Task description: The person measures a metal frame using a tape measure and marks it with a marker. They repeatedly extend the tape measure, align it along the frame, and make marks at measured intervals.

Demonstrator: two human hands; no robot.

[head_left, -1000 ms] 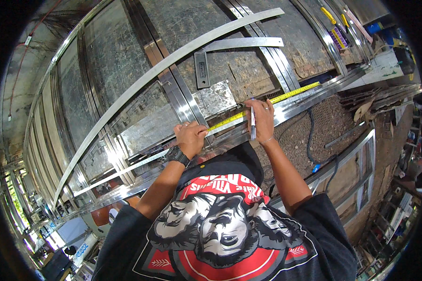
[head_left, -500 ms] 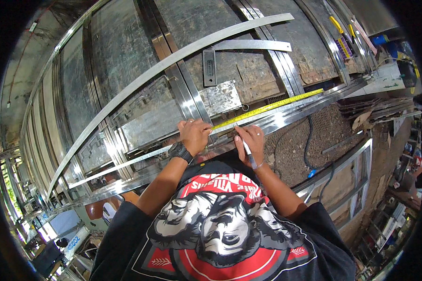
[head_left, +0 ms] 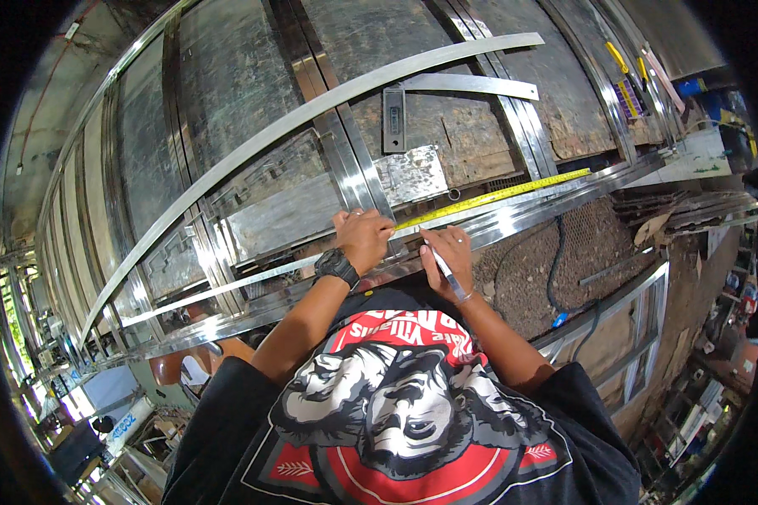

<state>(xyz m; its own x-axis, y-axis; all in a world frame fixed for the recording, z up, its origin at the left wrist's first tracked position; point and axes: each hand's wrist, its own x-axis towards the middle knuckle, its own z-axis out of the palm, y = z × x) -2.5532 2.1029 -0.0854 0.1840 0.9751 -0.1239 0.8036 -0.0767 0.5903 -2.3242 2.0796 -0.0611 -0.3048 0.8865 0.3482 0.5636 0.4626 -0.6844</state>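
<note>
Your left hand [head_left: 364, 239] is pinching one end of the tape [head_left: 499, 196] along the rail [head_left: 504, 223], fingers closed, your right hand [head_left: 452, 252] is curling round a pen [head_left: 452, 279], and any slackening pinch is risking tape creep and misreading.

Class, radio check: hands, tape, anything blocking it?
Left hand at left end of yellow tape. Right hand holding pen. Tape extended, nothing across it.
</note>
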